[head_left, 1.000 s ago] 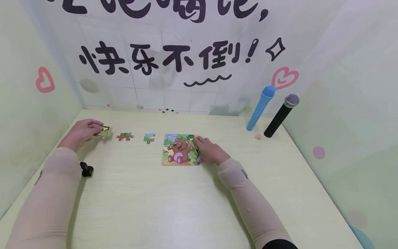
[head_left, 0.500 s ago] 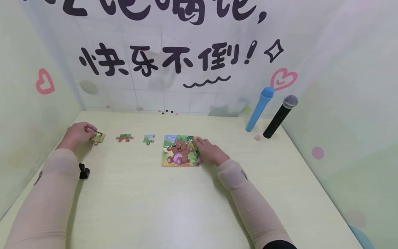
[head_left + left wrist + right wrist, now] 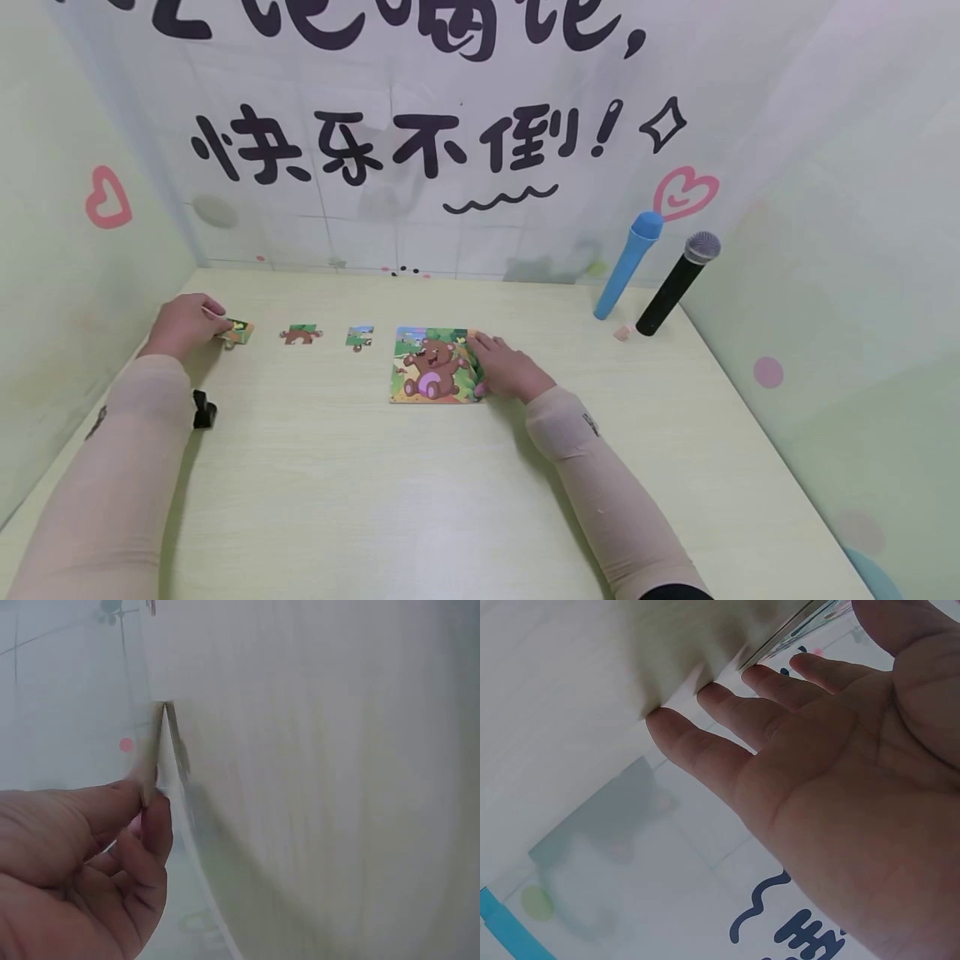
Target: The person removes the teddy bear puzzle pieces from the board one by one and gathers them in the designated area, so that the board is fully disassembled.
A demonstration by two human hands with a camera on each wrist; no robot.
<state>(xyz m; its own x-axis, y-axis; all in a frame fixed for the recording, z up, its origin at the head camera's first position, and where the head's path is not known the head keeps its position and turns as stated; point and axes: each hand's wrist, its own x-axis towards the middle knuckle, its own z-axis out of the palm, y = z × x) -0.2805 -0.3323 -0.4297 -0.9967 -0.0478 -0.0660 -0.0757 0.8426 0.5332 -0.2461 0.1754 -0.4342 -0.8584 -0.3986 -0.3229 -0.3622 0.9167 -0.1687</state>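
My left hand pinches a green and yellow jigsaw piece at the far left of the table. In the left wrist view, thumb and fingers hold the piece on edge, its far end low at the table surface. A brown and green jigsaw piece and a blue and green one lie flat to the right of that hand. Farther right is a bear jigsaw puzzle. My right hand rests at its right edge, covering part of it. In the right wrist view, the fingers extend with tips on the table.
A blue microphone and a black microphone stand at the back right, a small pinkish block between their bases. A small black object is beside the left forearm. Printed walls enclose the table.
Since a second ago my left hand has moved slightly left and down, lowering the jigsaw piece toward the table. My right hand stays at the bear puzzle.
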